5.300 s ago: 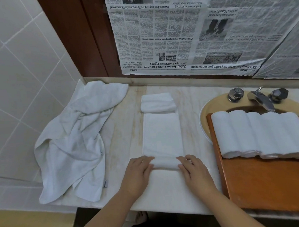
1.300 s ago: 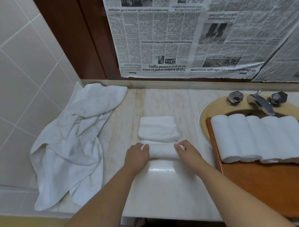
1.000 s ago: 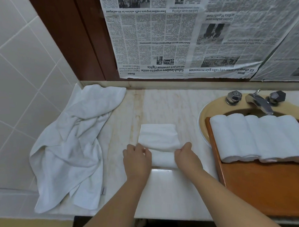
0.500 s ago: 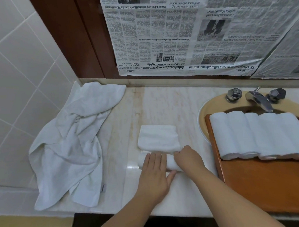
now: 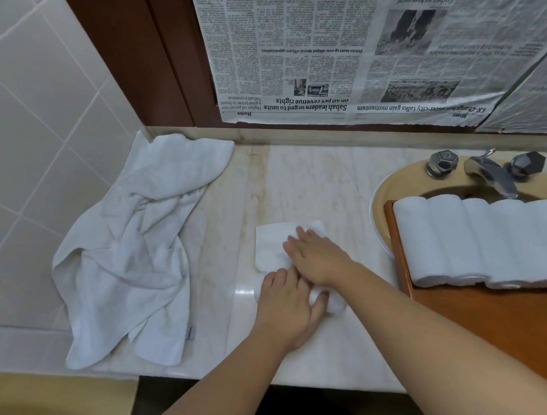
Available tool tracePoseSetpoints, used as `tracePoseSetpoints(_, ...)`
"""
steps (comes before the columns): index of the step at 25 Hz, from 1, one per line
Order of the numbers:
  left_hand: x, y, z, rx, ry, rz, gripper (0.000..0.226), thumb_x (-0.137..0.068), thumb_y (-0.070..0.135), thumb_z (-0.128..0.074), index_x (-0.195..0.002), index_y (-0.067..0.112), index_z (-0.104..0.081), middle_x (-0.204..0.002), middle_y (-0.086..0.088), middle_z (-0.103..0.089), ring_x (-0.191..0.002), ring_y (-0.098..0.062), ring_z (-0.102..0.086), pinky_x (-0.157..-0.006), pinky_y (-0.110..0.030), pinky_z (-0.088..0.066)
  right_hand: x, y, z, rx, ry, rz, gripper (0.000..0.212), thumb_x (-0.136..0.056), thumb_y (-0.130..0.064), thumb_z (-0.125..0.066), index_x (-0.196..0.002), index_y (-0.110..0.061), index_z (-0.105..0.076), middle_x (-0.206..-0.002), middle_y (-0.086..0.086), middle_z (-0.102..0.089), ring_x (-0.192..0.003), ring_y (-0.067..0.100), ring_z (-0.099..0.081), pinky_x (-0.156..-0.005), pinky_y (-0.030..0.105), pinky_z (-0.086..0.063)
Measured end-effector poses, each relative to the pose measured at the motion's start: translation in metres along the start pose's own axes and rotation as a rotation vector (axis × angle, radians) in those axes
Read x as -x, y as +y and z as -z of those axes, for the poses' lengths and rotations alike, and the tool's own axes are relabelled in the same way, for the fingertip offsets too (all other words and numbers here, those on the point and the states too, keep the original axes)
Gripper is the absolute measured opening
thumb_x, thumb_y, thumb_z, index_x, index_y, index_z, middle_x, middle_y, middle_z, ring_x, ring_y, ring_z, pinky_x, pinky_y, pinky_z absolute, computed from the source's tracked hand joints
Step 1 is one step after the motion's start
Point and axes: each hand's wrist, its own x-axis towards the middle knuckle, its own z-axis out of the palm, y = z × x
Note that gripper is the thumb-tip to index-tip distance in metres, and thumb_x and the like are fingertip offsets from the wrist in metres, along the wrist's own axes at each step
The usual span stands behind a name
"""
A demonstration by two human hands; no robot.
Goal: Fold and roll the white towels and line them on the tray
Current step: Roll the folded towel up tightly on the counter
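White terry, partly rolled: the towel (image 5: 272, 248) lies mid-tabletop (image 5: 311, 180) on glossy veined marble. The left hand (image 5: 286, 307) has its grip curled round the soft cylinder at the near end; the right hand (image 5: 318, 258) lies flat, fingers straight, on the folded flap. Five smooth rolls (image 5: 480, 242) line the wooden tray's (image 5: 490, 320) far edge. Upside-down newspaper (image 5: 322, 54) reads "Sabah leaders urged to unite". A crumpled towel (image 5: 133, 245) fills the left side.

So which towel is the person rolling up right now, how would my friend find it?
Start at the pale marble counter, between the crumpled white cloth on the left and the brown wooden tray of rolled white towels on the right. In the middle lies a small folded white towel. It is the only towel with both hands on it.
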Motion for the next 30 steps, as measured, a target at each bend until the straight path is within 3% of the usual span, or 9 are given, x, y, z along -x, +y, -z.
tracePoseSetpoints(4,-0.002,-0.002,-0.002,-0.050,-0.008,0.031,0.047,-0.102,0.060,-0.035,-0.099,0.019,-0.059,-0.092,-0.001,-0.055,-0.088,-0.026,-0.049,-0.088,-0.043,-0.043,-0.048,0.035,0.017,0.201,0.004,-0.026,0.067,-0.108,-0.055,-0.010,-0.166,-0.023,0.004,-0.172,0.003,0.018,-0.159,0.024,0.011,-0.128,0.050,-0.002)
tracePoseSetpoints(8,-0.011,0.000,-0.004,-0.059,-0.015,0.054,0.048,-0.102,0.060,-0.035,-0.091,0.018,-0.055,-0.086,-0.002,-0.053,-0.083,-0.026,-0.045,-0.084,-0.043,-0.040,-0.077,0.048,0.032,0.314,0.050,-0.008,0.066,-0.109,-0.052,-0.014,-0.165,-0.026,0.009,-0.171,0.003,0.021,-0.159,0.023,0.011,-0.128,0.047,-0.007)
tracePoseSetpoints(14,-0.018,0.000,-0.001,-0.047,-0.060,0.057,0.049,-0.102,0.060,-0.032,-0.093,0.019,-0.056,-0.087,-0.003,-0.054,-0.083,-0.027,-0.044,-0.084,-0.043,-0.040,-0.062,0.041,0.018,0.268,0.243,-0.001,0.062,-0.110,-0.045,-0.020,-0.166,-0.024,-0.004,-0.173,0.007,0.010,-0.160,0.027,0.007,-0.129,0.046,-0.006)
tracePoseSetpoints(18,-0.014,0.004,0.004,-0.038,-0.076,0.059,0.049,-0.102,0.061,-0.031,-0.100,0.020,-0.059,-0.090,-0.003,-0.056,-0.085,-0.025,-0.046,-0.086,-0.044,-0.044,-0.041,0.027,0.002,0.308,0.082,0.178,0.057,-0.109,-0.053,-0.012,-0.164,-0.041,0.001,-0.172,-0.005,0.015,-0.159,0.024,0.013,-0.129,0.048,0.000)
tracePoseSetpoints(22,-0.013,0.002,0.004,-0.022,-0.065,0.062,0.052,-0.102,0.060,-0.032,-0.113,0.020,-0.063,-0.095,-0.003,-0.059,-0.089,-0.025,-0.049,-0.088,-0.044,-0.043,-0.067,0.016,0.000,0.310,0.101,0.031,0.057,-0.106,-0.059,-0.006,-0.159,-0.049,0.014,-0.169,-0.004,0.026,-0.157,0.031,0.020,-0.126,0.058,0.004)
tracePoseSetpoints(26,-0.011,0.002,-0.002,-0.034,-0.039,0.062,0.046,-0.102,0.061,-0.033,-0.096,0.021,-0.055,-0.088,0.000,-0.051,-0.084,-0.024,-0.042,-0.086,-0.042,-0.040,-0.100,0.012,0.006,0.302,0.157,-0.046,0.062,-0.100,-0.070,0.000,-0.156,-0.053,0.018,-0.167,-0.004,0.032,-0.155,0.033,0.025,-0.122,0.064,0.009)
tracePoseSetpoints(30,-0.012,0.000,-0.004,-0.011,-0.076,0.078,0.049,-0.102,0.062,-0.027,-0.097,0.020,-0.052,-0.089,0.000,-0.045,-0.085,-0.023,-0.035,-0.087,-0.043,-0.037,-0.121,0.012,0.015,0.248,0.136,-0.071,0.069,-0.096,-0.076,0.002,-0.156,-0.049,0.023,-0.165,-0.001,0.035,-0.153,0.033,0.030,-0.120,0.065,0.016)
